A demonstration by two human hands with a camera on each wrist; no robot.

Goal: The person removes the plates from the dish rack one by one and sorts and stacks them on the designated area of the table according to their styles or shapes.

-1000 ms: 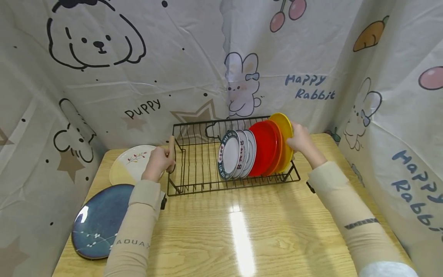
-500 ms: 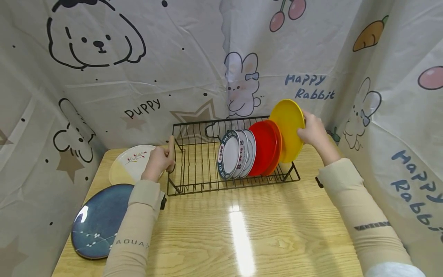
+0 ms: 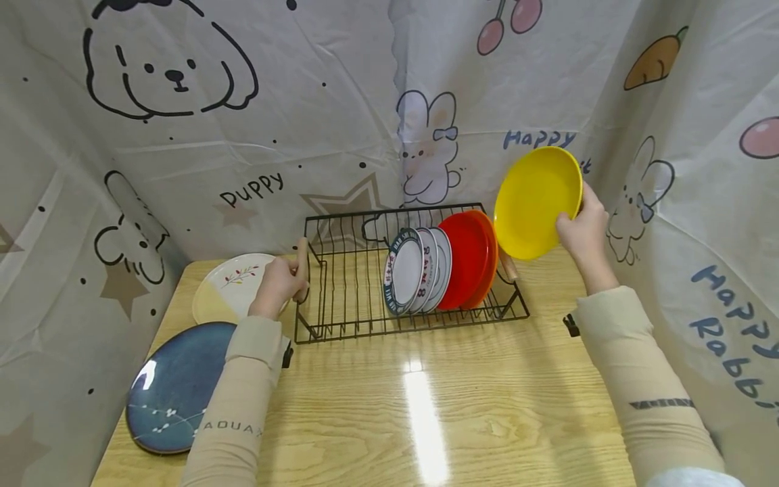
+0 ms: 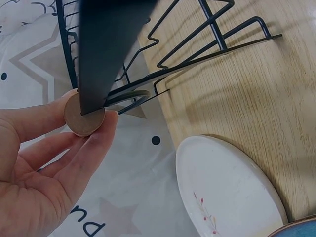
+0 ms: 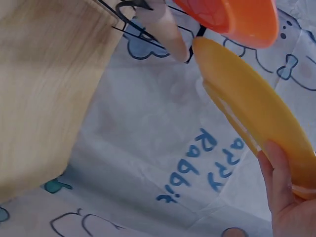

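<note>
Raised off the right end of the black wire dish rack (image 3: 359,336) is a yellow plate (image 3: 538,203); my right hand (image 3: 585,230) pinches its right edge, thumb on the front face. At the rack's left end, my left hand (image 3: 276,287) grips the round wooden handle (image 4: 85,114), fingers and thumb about it in the left wrist view. Standing in the rack are several white patterned plates (image 3: 406,270), then a red plate (image 3: 464,260) and an orange plate (image 3: 489,287). The right wrist view shows the yellow plate (image 5: 252,98) tilted, apart from the orange one (image 5: 254,22).
Left of the rack lies a cream plate with a leaf print (image 3: 234,287). A large blue plate (image 3: 176,385) lies nearer, partly behind the left sleeve. Printed curtains (image 3: 341,135) enclose the wooden table (image 3: 487,406). The rack's right wooden handle (image 3: 508,266) is exposed.
My right hand has lifted the yellow plate out of the rack, up and to the right, and its face has turned more toward the head camera. The left hand stays on the handle.
</note>
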